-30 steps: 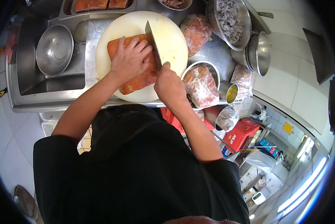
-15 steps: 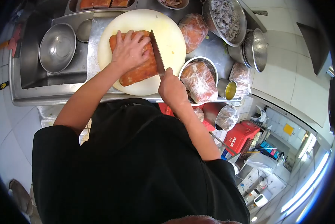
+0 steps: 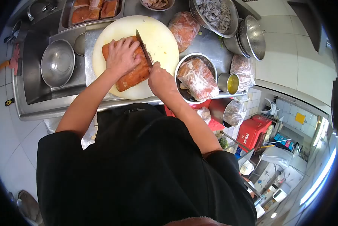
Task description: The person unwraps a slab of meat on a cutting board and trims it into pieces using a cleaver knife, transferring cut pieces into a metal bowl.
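A reddish-orange slab of meat [image 3: 133, 78] lies on a round white cutting board [image 3: 164, 34]. My left hand [image 3: 120, 56] rests flat on top of the slab, its fingers stretched out and a little spread. In my right hand [image 3: 162, 81] is the handle of a knife [image 3: 143, 46]. Its long dark blade stands along the slab's right edge, with the tip pointing away from me. My left fingertips are a short way to the left of the blade.
Left is a sink with a metal bowl [image 3: 57, 63]. Behind stands a tray [image 3: 121, 10] of meat pieces. To the right are bagged meat [image 3: 184, 30], a colander [image 3: 177, 69] holding wrapped meat [image 3: 197, 79], a metal cup [image 3: 224, 83] of yellow liquid, and a perforated bowl [image 3: 234, 28] of greyish pieces.
The camera view has shifted, showing more of the tray at the back. My right hand has pushed the knife forward along the slab's edge. My left hand stays on the slab.
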Demonstrator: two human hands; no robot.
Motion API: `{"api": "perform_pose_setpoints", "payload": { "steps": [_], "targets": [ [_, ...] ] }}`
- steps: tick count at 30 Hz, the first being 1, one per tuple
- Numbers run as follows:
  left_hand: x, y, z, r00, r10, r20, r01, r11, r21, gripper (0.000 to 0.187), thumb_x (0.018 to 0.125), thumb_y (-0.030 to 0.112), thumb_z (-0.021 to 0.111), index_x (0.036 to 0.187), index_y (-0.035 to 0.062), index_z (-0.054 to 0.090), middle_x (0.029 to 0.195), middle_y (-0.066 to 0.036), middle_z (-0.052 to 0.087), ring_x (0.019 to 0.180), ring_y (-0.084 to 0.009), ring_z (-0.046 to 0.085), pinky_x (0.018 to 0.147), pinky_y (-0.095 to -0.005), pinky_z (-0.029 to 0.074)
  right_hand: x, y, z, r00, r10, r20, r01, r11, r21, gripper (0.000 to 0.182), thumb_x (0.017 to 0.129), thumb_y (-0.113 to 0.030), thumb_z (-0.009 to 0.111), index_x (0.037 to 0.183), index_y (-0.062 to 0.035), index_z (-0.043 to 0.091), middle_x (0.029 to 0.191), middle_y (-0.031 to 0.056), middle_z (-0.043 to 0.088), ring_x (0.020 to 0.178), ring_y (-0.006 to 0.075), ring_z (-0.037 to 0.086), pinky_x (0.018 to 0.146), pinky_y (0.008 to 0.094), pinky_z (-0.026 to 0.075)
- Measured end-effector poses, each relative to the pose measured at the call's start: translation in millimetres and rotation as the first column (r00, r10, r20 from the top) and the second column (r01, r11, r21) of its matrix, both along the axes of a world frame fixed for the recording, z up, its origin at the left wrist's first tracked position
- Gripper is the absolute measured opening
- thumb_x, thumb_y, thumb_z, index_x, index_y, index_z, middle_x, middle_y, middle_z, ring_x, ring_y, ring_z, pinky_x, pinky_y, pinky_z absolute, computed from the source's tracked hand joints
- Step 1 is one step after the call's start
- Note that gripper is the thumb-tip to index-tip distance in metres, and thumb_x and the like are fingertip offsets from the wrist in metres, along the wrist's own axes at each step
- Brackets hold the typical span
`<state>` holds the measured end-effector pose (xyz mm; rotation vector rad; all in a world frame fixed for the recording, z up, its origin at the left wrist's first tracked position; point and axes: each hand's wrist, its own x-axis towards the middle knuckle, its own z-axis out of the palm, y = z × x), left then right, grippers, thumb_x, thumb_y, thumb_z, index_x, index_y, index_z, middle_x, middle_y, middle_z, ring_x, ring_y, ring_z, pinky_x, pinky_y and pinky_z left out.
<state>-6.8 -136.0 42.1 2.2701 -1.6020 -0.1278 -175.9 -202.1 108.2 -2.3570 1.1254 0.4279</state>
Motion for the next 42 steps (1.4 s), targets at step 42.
{"api": "perform_pose_setpoints", "payload": {
  "steps": [42],
  "targets": [
    [2, -3, -4, 0.999, 0.038, -0.012, -0.039, 0.996, -0.081, 0.042, 0.084, 0.031, 0.068, 0.120, 0.0106, 0.062, 0.122, -0.010, 0.064, 0.122, -0.0309, 0.056, 0.112, -0.0570, 0.035, -66, 17, -33, 0.970, 0.047, 0.238, -0.027, 0.996, -0.087, 0.033, 0.106, -0.029, 0.045, 0.100, 0.0012, 0.056, 0.085, 0.0307, 0.070, 0.084, 0.0469, 0.070, 0.076, 0.0554, 0.056]
  ]
}}
